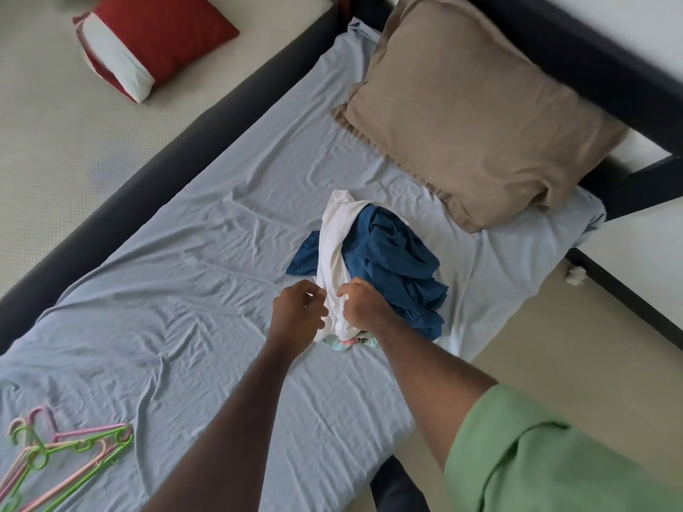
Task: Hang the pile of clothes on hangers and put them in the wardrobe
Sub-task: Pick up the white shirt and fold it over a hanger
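2 hands: both at the clothes pile on the bed
Right hand: fingers curled, gripping the white garment
Left hand: curled beside it; grip unclear
Hangers: bed corner, partly cut off

Two bare forearms, loose light-green short sleeve on the right arm, folded cuff edge

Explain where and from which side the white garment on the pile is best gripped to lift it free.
Grip the white garment at its near bunched end, coming from the person's side, where the right hand already holds it. It drapes over the blue garment, so lifting should peel it off.
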Motion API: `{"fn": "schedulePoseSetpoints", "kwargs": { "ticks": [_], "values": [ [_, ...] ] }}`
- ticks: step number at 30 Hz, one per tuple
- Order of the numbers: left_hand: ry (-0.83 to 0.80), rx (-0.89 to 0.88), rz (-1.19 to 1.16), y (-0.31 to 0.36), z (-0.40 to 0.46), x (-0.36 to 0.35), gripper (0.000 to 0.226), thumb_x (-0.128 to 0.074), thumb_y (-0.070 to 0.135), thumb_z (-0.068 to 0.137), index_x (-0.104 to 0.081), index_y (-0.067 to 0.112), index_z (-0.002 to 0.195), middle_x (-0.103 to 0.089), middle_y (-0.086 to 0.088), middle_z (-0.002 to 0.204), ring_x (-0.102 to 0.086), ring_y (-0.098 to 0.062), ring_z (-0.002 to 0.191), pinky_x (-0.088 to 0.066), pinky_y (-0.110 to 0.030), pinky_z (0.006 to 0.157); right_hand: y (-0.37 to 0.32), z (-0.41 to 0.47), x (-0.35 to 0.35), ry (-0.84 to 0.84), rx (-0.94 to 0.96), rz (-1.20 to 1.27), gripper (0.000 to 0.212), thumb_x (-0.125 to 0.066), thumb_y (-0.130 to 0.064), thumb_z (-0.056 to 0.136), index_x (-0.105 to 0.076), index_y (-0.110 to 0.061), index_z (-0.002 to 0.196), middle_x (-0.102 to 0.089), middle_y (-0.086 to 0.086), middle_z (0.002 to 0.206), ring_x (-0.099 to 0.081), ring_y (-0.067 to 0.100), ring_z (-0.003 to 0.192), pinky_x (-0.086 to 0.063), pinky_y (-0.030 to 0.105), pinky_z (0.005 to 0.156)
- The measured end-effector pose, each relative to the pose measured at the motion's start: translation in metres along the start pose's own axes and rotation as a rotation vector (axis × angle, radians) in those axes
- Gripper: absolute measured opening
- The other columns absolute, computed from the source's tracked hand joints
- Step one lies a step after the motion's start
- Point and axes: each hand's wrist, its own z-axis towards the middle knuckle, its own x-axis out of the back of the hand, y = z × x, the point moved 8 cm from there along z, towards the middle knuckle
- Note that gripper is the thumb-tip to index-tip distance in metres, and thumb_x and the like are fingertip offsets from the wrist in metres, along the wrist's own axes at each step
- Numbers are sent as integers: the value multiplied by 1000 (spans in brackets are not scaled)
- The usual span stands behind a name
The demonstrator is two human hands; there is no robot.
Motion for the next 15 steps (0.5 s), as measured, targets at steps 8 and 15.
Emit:
{"fn": "schedulePoseSetpoints", "kwargs": {
  "ticks": [8, 15],
  "values": [
    [-18, 23, -43, -26, 11, -4, 14, -59, 19, 98, -67, 10, 91, -71, -3, 70, -64, -10, 51, -43, -17, 45, -13, 72, -6, -63, -185, 23, 48, -45, -32, 103, -43, -27, 150, -14, 6, 165, -33, 34, 143, -34, 47, 116],
    [-47, 162, -95, -47, -6, 7, 21, -57, 21, 100, -68, 6, 92, -70, -3, 74, -62, -13, 59, -43, -18, 48, -4, 50, 34, 265, -283, 1064, 15, -69, -21, 93, -77, -9, 97, -75, 1, 94, -69, 19, 94, -56, 29, 84]
  ]
}}
